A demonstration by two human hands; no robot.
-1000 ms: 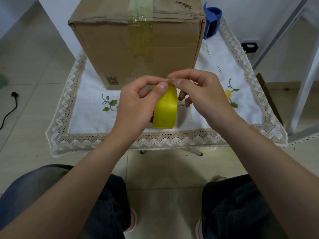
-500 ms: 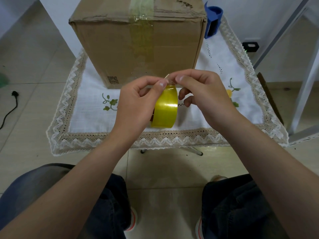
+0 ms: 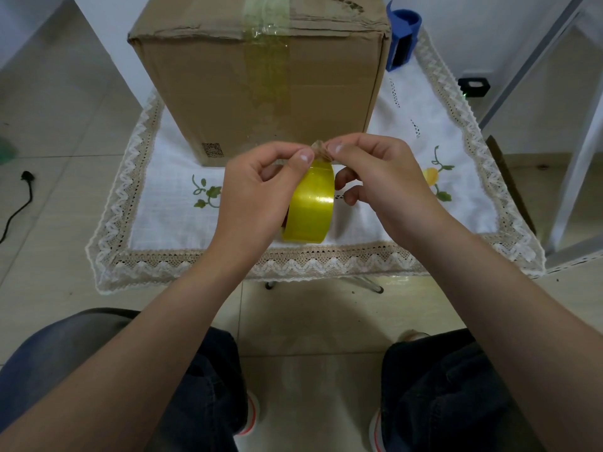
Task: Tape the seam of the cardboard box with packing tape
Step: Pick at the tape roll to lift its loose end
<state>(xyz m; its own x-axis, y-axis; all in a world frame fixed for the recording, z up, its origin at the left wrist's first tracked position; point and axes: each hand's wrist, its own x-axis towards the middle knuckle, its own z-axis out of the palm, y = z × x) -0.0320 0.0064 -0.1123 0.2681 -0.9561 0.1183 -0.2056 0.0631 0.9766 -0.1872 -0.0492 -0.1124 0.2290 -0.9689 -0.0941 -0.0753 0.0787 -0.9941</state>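
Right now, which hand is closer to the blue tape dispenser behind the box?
Right. The right hand is in front of the blue tape dispenser, on the same side of the box; the left hand is farther across, holding the yellow tape roll.

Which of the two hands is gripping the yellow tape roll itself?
The left hand: its grip wraps the tape roll, while the right hand only pinches the crumpled loose tape end at the top.
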